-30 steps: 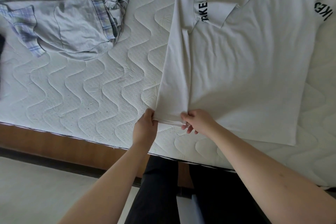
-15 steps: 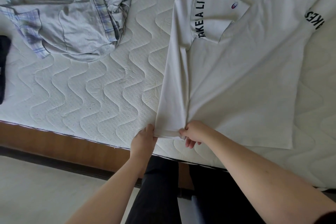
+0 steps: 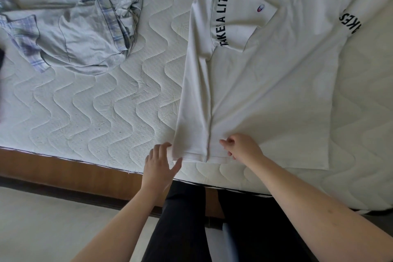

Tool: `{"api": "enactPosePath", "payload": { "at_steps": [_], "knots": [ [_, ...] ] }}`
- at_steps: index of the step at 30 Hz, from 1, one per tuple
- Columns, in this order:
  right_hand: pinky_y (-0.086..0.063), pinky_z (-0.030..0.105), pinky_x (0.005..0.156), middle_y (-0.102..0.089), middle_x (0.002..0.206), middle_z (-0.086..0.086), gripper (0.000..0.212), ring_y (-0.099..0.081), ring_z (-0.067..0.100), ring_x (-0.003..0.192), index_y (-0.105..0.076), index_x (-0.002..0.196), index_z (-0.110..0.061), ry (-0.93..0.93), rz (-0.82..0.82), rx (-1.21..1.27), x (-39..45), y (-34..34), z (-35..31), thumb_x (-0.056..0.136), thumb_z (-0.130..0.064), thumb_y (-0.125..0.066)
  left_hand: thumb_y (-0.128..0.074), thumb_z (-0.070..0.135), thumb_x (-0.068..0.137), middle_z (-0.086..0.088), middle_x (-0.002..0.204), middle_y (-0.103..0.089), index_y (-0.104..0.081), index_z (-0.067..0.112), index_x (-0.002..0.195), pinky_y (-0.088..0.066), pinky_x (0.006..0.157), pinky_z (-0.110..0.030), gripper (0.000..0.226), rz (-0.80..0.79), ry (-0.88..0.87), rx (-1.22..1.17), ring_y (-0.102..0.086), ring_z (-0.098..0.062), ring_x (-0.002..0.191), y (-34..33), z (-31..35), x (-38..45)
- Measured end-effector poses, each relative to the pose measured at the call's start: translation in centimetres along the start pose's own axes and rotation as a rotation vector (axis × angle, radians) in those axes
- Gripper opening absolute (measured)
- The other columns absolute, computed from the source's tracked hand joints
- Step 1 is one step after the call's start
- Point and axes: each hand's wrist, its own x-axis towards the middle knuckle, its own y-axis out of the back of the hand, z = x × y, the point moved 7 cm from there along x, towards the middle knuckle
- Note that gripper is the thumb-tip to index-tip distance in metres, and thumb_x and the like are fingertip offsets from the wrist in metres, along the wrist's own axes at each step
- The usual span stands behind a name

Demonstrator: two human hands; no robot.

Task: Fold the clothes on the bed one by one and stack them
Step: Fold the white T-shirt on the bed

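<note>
A white T-shirt of smooth, matte knit lies spread flat on the right half of the bed, its left side folded inward into a long narrow panel with a straight crease running down to the hem. Black block lettering curves in an arc across the folded-over sleeve, and a small red-and-blue logo sits beside it. The bed's surface is a white quilted mattress stitched in wavy lines, edged by a brown wooden frame. At upper left, well apart from the T-shirt, a crumpled pale grey garment with blue plaid trim lies in a loose heap. The left hand is spread, fingers straight, with fingertips touching the hem's left corner and gripping nothing. The right hand has its fingers curled, pinching the hem just right of the crease.
</note>
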Motion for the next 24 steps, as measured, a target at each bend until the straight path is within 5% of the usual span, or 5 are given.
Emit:
{"api": "enactPosePath", "payload": {
  "at_steps": [7,12,16,20,24],
  "knots": [
    [-0.048,0.031,0.078,-0.072,0.094,0.005,0.017,-0.066,0.024,0.091,-0.070,0.100,-0.015,0.021,0.292,0.085,-2.9,5.5,6.1,0.092,-0.027,-0.063,-0.075,0.021,0.084,-0.008,0.107,-0.064,-0.065,0.010,0.113,-0.051,0.080,-0.044,0.033,-0.085,-0.314,0.077,-0.062,-0.033,0.093,-1.5,10.0,2.6],
    [-0.048,0.035,0.080,-0.069,0.096,0.005,0.014,-0.064,0.026,0.090,-0.068,0.101,-0.014,-0.037,0.564,0.158,-5.5,8.9,11.5,0.088,-0.019,-0.064,-0.076,0.027,0.082,-0.007,0.111,-0.063,-0.066,0.014,0.115,-0.051,0.080,-0.041,0.037,-0.239,-0.636,0.211,-0.062,-0.030,0.098,-6.2,18.5,2.5],
    [-0.036,0.044,0.096,-0.051,0.126,0.012,0.042,-0.046,0.035,0.117,-0.058,0.124,-0.017,-0.346,0.804,0.129,-8.3,11.2,17.6,0.085,-0.028,-0.068,-0.057,0.041,0.092,-0.004,0.127,-0.052,-0.051,0.018,0.128,-0.040,0.089,-0.037,0.044,-0.383,-0.783,0.416,-0.050,-0.027,0.114,-10.8,23.4,1.9],
    [-0.041,0.044,0.098,-0.053,0.125,0.013,0.044,-0.048,0.034,0.118,-0.054,0.122,-0.011,-0.437,0.769,0.367,-8.9,12.2,21.8,0.087,-0.034,-0.067,-0.056,0.048,0.087,-0.006,0.115,-0.056,-0.054,0.015,0.120,-0.043,0.078,-0.037,0.047,-0.326,-0.828,0.586,-0.055,-0.027,0.101,-12.3,26.5,1.5],
    [-0.042,0.031,0.076,-0.067,0.107,0.011,0.031,-0.061,0.030,0.098,-0.063,0.109,-0.007,-0.351,0.618,0.396,-8.2,12.7,23.0,0.094,-0.034,-0.059,-0.076,0.050,0.067,-0.003,0.084,-0.062,-0.066,0.014,0.087,-0.044,0.056,-0.031,0.042,-0.257,-0.866,0.662,-0.059,-0.023,0.071,-12.0,28.4,1.0]
  ]
}}
